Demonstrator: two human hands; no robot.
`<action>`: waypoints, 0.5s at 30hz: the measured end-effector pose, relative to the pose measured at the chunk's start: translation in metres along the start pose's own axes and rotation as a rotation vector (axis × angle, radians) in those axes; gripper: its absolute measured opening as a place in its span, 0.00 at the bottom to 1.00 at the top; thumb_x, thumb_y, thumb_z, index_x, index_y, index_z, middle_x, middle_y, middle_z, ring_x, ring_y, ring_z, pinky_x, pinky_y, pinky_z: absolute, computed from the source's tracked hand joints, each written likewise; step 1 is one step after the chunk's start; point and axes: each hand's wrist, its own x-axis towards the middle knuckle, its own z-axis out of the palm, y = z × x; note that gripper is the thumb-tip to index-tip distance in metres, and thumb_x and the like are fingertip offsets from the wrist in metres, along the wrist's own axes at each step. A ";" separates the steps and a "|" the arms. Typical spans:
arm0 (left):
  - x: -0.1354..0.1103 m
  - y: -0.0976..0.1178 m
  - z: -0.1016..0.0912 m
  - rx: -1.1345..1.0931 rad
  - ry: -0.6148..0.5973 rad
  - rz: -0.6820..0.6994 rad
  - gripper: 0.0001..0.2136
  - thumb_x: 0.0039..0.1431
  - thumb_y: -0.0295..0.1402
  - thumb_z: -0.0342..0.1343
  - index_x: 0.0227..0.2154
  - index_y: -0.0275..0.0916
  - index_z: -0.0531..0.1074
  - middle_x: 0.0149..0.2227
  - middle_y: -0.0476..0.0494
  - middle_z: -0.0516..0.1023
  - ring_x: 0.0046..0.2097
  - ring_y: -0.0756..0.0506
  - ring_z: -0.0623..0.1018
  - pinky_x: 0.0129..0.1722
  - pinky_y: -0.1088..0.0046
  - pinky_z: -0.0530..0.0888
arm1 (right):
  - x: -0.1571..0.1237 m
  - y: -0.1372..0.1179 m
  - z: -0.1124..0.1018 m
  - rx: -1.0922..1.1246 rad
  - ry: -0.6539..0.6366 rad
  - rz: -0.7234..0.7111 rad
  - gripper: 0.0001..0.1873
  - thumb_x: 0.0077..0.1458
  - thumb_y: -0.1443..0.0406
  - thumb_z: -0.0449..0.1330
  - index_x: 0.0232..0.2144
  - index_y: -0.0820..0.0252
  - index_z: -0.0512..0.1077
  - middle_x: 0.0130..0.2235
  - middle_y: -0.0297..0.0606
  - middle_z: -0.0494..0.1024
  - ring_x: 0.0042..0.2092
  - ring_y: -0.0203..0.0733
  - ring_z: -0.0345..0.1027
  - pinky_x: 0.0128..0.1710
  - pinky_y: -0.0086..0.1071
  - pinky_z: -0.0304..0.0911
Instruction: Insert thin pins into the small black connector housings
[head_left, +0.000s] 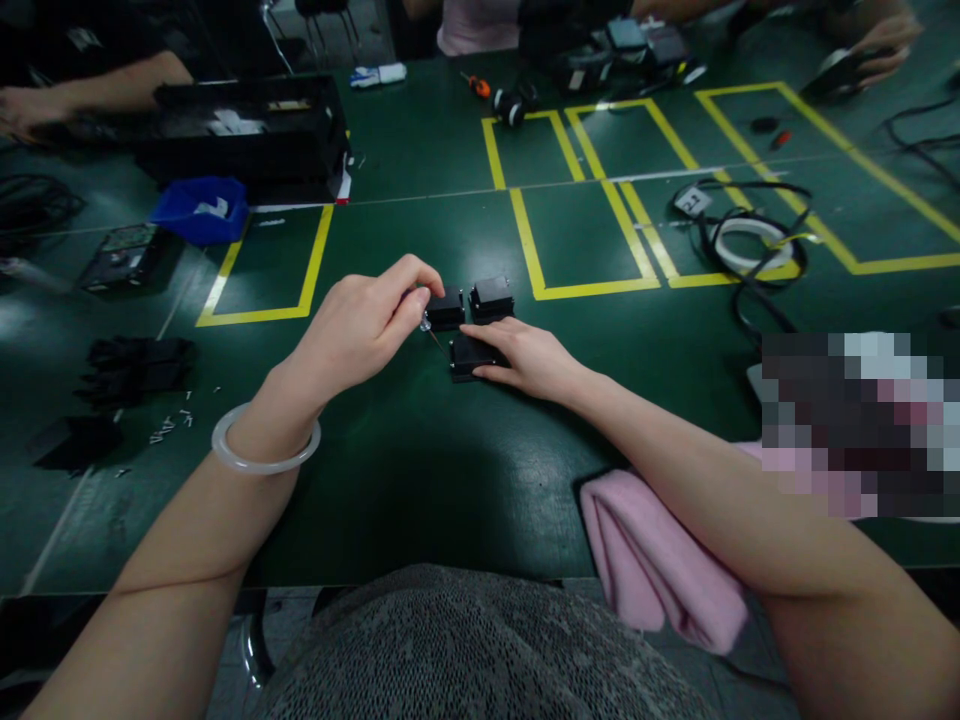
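My left hand (382,310) is closed around a small screwdriver (426,323). Most of its handle is hidden in the fist, while its thin shaft slants down to the near black block (466,356). My right hand (529,355) grips that block on the table, fingers along its far side and thumb at its near side. Small screws show at the block's left end. Just beyond the hands sit two similar black blocks, one on the left (448,306) partly behind my left fingers, and one on the right (492,294).
Loose screws (161,432) and black parts (139,365) lie at left. Farther back are a blue bin (202,210) and a long black case (247,130). A coiled cable (757,245) and pink cloth (652,550) lie at right. Other people's hands work across the table.
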 end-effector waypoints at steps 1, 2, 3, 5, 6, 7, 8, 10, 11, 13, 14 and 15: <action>0.000 0.000 0.000 -0.006 0.003 -0.001 0.14 0.73 0.35 0.45 0.48 0.40 0.76 0.30 0.49 0.76 0.27 0.48 0.70 0.31 0.69 0.64 | 0.000 0.000 0.000 -0.002 -0.004 0.004 0.33 0.68 0.62 0.65 0.72 0.61 0.67 0.63 0.53 0.79 0.62 0.59 0.73 0.59 0.49 0.71; 0.000 0.000 0.000 -0.013 0.007 0.000 0.14 0.73 0.35 0.45 0.48 0.40 0.76 0.30 0.48 0.76 0.27 0.49 0.70 0.31 0.69 0.64 | 0.000 0.000 0.000 -0.003 -0.005 0.005 0.33 0.68 0.62 0.65 0.72 0.61 0.66 0.63 0.53 0.79 0.62 0.59 0.73 0.60 0.49 0.71; 0.000 0.000 0.000 -0.020 0.010 0.002 0.14 0.73 0.36 0.45 0.47 0.40 0.76 0.30 0.48 0.77 0.27 0.49 0.71 0.31 0.70 0.64 | 0.000 0.000 0.000 -0.004 -0.004 0.004 0.33 0.68 0.62 0.65 0.72 0.60 0.66 0.63 0.52 0.79 0.62 0.59 0.73 0.59 0.49 0.71; 0.001 -0.001 0.000 -0.025 0.012 0.006 0.14 0.73 0.36 0.45 0.45 0.40 0.76 0.30 0.48 0.77 0.28 0.49 0.72 0.32 0.70 0.65 | 0.000 0.001 0.001 -0.005 0.007 -0.003 0.33 0.68 0.61 0.64 0.72 0.59 0.67 0.62 0.52 0.80 0.62 0.58 0.73 0.59 0.48 0.71; 0.001 -0.001 0.000 -0.025 0.009 0.007 0.14 0.73 0.36 0.45 0.45 0.40 0.76 0.30 0.48 0.77 0.28 0.49 0.72 0.32 0.70 0.65 | 0.000 0.001 0.001 -0.004 0.012 -0.007 0.33 0.68 0.61 0.64 0.71 0.59 0.67 0.62 0.51 0.80 0.61 0.58 0.73 0.59 0.48 0.71; 0.001 -0.001 -0.001 -0.022 0.005 0.008 0.14 0.73 0.36 0.45 0.44 0.40 0.76 0.30 0.48 0.77 0.28 0.48 0.72 0.31 0.70 0.65 | 0.000 0.002 0.001 -0.003 0.016 -0.010 0.33 0.68 0.61 0.64 0.71 0.59 0.67 0.62 0.51 0.80 0.61 0.58 0.73 0.59 0.48 0.71; 0.001 -0.002 -0.002 -0.018 0.001 0.008 0.14 0.73 0.36 0.44 0.44 0.40 0.76 0.30 0.48 0.77 0.28 0.48 0.72 0.31 0.69 0.64 | 0.000 0.002 0.001 -0.002 0.018 -0.011 0.33 0.68 0.61 0.64 0.71 0.59 0.67 0.62 0.51 0.80 0.61 0.58 0.73 0.58 0.48 0.71; 0.000 -0.002 -0.003 -0.008 -0.014 0.013 0.14 0.72 0.36 0.44 0.45 0.40 0.76 0.30 0.47 0.77 0.29 0.47 0.73 0.31 0.69 0.64 | 0.000 0.002 0.002 -0.002 0.015 -0.008 0.33 0.68 0.61 0.65 0.72 0.59 0.67 0.62 0.51 0.80 0.61 0.58 0.73 0.59 0.48 0.71; 0.000 -0.002 -0.003 -0.004 -0.021 0.016 0.14 0.72 0.36 0.44 0.45 0.40 0.76 0.30 0.47 0.77 0.29 0.47 0.73 0.31 0.68 0.64 | 0.000 0.002 0.001 -0.003 0.008 -0.003 0.33 0.68 0.61 0.65 0.72 0.59 0.67 0.62 0.51 0.80 0.62 0.58 0.73 0.59 0.48 0.71; 0.000 -0.002 -0.004 0.001 -0.029 0.019 0.15 0.71 0.35 0.44 0.46 0.39 0.76 0.31 0.47 0.77 0.29 0.47 0.72 0.32 0.68 0.64 | 0.000 0.001 0.001 -0.007 -0.003 0.004 0.34 0.67 0.62 0.65 0.72 0.60 0.66 0.63 0.52 0.79 0.62 0.59 0.73 0.59 0.49 0.71; 0.000 -0.002 -0.004 0.001 -0.030 0.017 0.15 0.71 0.35 0.44 0.46 0.39 0.76 0.31 0.47 0.77 0.29 0.47 0.72 0.32 0.68 0.64 | 0.000 0.001 0.001 -0.008 -0.005 0.004 0.34 0.67 0.62 0.65 0.72 0.61 0.66 0.63 0.52 0.79 0.62 0.59 0.73 0.59 0.50 0.71; 0.000 -0.001 -0.004 -0.001 -0.026 0.013 0.15 0.71 0.35 0.44 0.47 0.39 0.76 0.31 0.47 0.77 0.28 0.47 0.72 0.32 0.68 0.64 | 0.000 0.000 0.001 -0.008 -0.005 0.001 0.34 0.67 0.62 0.65 0.72 0.61 0.66 0.63 0.52 0.79 0.62 0.59 0.73 0.59 0.50 0.71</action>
